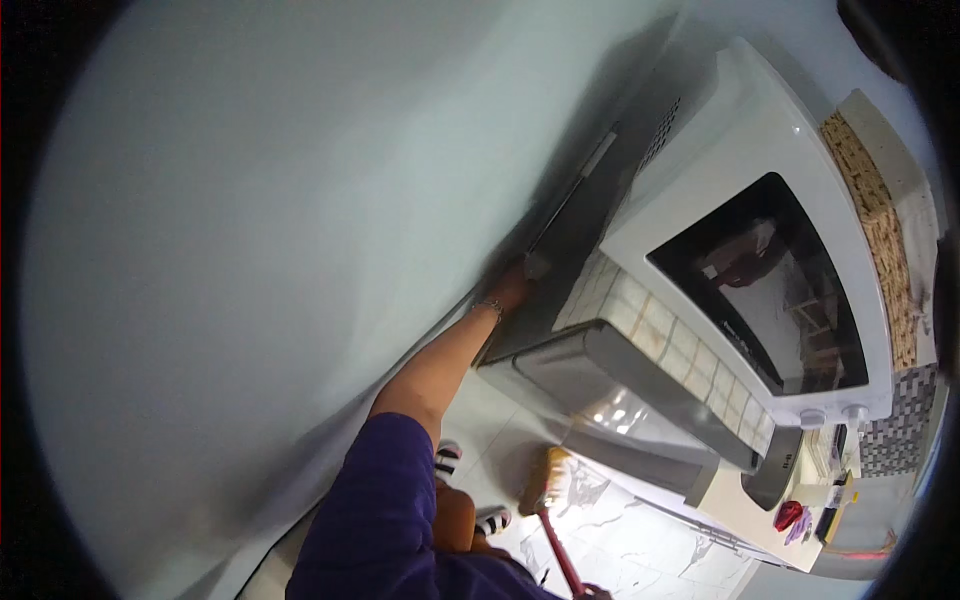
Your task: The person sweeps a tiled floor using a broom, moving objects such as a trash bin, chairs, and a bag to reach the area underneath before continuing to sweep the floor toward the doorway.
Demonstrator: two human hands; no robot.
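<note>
My left arm, in a purple sleeve, stretches into the dark gap between the wall and the microwave stand. At its end my left hand, with a bracelet at the wrist, looks closed around the lower end of a long thin stick with a pale upper part. Shadow blurs those fingers. At the bottom edge, only part of my right hand shows, closed on the red handle of a broom. The broom's yellowish bristles are down by the floor near my feet.
A pale wall fills the left side. On a checked surface stands a white microwave, with a woven basket above it. A shiny grey bin-like box juts out below. Marble-patterned floor lies beneath.
</note>
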